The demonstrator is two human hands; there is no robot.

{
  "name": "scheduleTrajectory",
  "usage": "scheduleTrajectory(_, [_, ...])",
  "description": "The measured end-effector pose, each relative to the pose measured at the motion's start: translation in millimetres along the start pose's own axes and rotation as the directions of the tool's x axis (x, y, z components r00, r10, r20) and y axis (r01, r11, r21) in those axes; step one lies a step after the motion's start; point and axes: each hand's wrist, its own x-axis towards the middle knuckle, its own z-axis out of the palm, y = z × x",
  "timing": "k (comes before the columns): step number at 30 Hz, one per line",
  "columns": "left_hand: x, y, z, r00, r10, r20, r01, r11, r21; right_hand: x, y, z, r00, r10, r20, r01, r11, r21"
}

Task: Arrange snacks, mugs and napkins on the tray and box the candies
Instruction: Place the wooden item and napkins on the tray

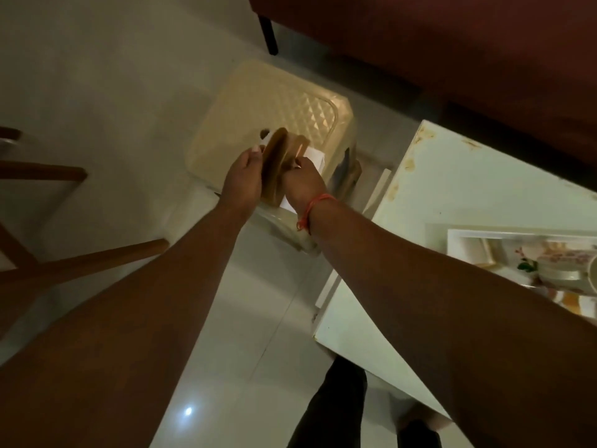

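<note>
Cream plastic stool [245, 101]; both hands [274, 179] gripping wooden napkin holder [277, 163]

Single head-worn wide-angle view, looking steeply down and forward along both outstretched forearms. Hands sit near frame centre over a cream plastic stool [274, 124], fairly close. White table [452, 195] fills the right side, tiled floor [106, 92] the left and bottom. Strong edge distortion; dim lighting.

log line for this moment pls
left hand: grips wooden napkin holder | right hand: grips same holder | location: above cream stool | tray: on table
</note>
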Motion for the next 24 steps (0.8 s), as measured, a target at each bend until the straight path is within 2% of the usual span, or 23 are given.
scheduleTrajectory(8, [-3,4,2,0.998,-0.027,0.059,0.03,0.999,-0.045,4,3,21,1.0,0.008,-0.028,-0.004,0.993,0.121])
scheduleTrajectory(14, [-28,13,13,0.997,0.008,0.074,-0.004,0.998,-0.061,-4,10,10,0.997,-0.075,-0.034,0.079,0.985,0.151])
scheduleTrajectory(20, [-91,20,62,0.999,0.024,0.049,-0.015,0.985,-0.173,-64,50,-49,0.98,-0.197,-0.029,0.199,0.955,0.222])
scheduleTrajectory(24, [-158,21,126,0.978,0.01,0.208,0.041,0.969,-0.243,-113,96,-116,0.975,-0.195,-0.108,0.208,0.969,0.13])
